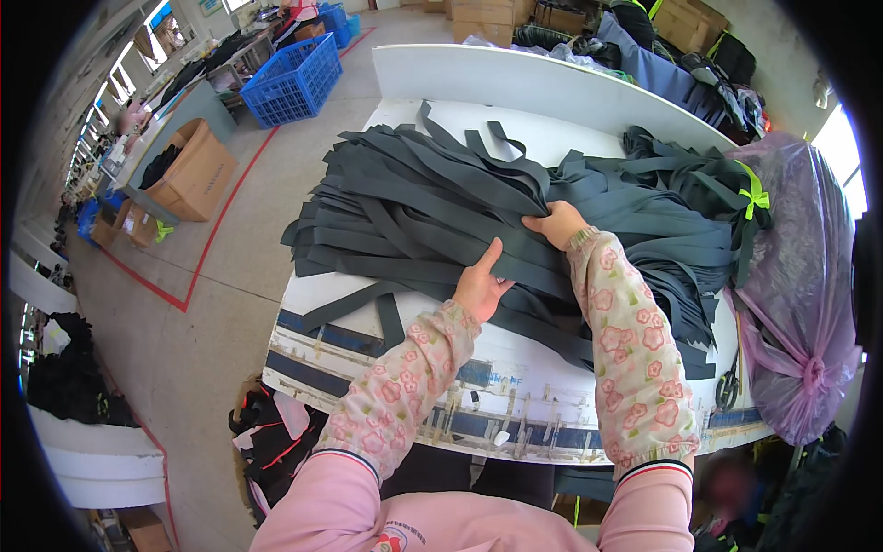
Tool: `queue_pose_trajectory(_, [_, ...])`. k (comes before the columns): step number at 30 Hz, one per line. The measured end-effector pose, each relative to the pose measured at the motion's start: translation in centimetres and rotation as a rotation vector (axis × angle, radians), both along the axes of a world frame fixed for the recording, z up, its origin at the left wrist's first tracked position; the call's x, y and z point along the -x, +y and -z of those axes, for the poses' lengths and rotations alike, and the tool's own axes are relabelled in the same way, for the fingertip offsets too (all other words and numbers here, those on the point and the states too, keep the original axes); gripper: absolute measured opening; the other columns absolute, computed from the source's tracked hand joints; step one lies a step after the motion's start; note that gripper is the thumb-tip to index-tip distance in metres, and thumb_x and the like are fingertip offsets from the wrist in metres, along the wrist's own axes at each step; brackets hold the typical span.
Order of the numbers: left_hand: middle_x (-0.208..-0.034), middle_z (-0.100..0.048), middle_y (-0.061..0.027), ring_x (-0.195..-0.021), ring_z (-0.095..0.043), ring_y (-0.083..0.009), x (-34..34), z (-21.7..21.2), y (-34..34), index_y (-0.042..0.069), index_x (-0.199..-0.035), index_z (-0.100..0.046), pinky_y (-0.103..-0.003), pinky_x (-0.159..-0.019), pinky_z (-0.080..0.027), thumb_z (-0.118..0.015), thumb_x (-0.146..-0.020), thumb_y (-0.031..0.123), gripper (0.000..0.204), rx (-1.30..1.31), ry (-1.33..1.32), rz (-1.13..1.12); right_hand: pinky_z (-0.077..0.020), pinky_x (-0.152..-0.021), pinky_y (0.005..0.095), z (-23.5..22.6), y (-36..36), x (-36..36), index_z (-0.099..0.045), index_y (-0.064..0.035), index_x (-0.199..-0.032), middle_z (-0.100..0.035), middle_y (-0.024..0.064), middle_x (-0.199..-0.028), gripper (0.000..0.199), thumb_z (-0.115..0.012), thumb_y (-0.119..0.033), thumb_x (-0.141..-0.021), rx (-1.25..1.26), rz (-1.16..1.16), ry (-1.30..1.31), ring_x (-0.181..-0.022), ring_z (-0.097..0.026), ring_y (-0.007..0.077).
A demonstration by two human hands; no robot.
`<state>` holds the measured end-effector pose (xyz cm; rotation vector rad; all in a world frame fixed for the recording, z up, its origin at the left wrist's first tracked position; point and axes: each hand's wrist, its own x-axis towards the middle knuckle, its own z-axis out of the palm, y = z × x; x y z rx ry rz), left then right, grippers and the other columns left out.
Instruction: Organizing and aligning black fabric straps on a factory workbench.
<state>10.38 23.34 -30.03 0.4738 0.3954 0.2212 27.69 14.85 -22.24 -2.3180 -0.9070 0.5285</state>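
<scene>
Pink clothing is filling the lower edge nearest the camera, with flowered sleeve covers running up both forearms. Beneath them, the near edge of a white counter is showing dark blue bands and worn strips of tape, and a small white piece is lying close to that edge. Down at the left, a dark bag with red trim is standing beside the counter. Black-handled scissors are lying toward the right end. Both hands are working apart from each other on a large heap of dark grey strips, which is spreading across the middle of the counter. The left hand is touching the near side, its thumb standing away from its bent fingers; the right hand is pressing farther in, with its thumb pointing left and its fingertips hidden, so how firmly either is gripping cannot be told. A yellow-green tie is circling the strips at the right, just beside a purple plastic bag. Behind the heap, a white panel is edging the counter. Farther off, a cardboard box and a blue crate are standing on the floor, near red lines.
</scene>
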Motion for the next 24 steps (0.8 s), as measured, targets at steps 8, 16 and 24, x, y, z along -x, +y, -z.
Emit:
queue_pose_trajectory(8, [-0.116, -0.066, 0.0009, -0.106, -0.061, -0.0169, 1.3, 0.7, 0.1, 0.015, -0.118, -0.062, -0.038, -0.095, -0.045, -0.072, -0.092, 0.038, 0.036, -0.035, 0.043, 0.001, -0.0511, -0.083, 0.0418, -3.1, -0.8, -3.2, -0.071, 0.0035, -0.105, -0.073, 0.0216, -0.093, 0.041, -0.071, -0.034, -0.088, -0.160, 0.036, -0.063, -0.091, -0.070, 0.0350])
queue_pose_trajectory(16, [-0.119, -0.066, 0.0014, -0.105, -0.061, -0.0160, -1.0, -0.6, -0.2, 0.016, -0.122, -0.062, -0.036, -0.092, -0.046, -0.063, -0.098, 0.034, 0.030, 0.012, -0.052, 0.031, -0.0498, -0.092, 0.0391, -3.2, -0.2, 2.2, -0.054, 0.0062, -0.120, -0.064, 0.0234, -0.110, 0.095, -0.092, -0.054, -0.057, 0.199, -0.276, -0.042, -0.107, -0.064, 0.0324])
queue_pose_trajectory(24, [-0.122, -0.065, -0.0002, -0.113, -0.060, -0.0176, -0.2, -0.1, 0.2, 0.013, -0.126, -0.060, -0.038, -0.096, -0.047, -0.059, -0.101, 0.031, 0.031, 0.120, -0.182, 0.125, -0.0514, -0.094, 0.0416, -3.0, -0.9, 3.9, -0.061, 0.0073, -0.114, -0.061, 0.0239, -0.117, 0.082, -0.091, -0.041, -0.055, 0.278, -0.217, -0.361, -0.108, -0.063, 0.0383])
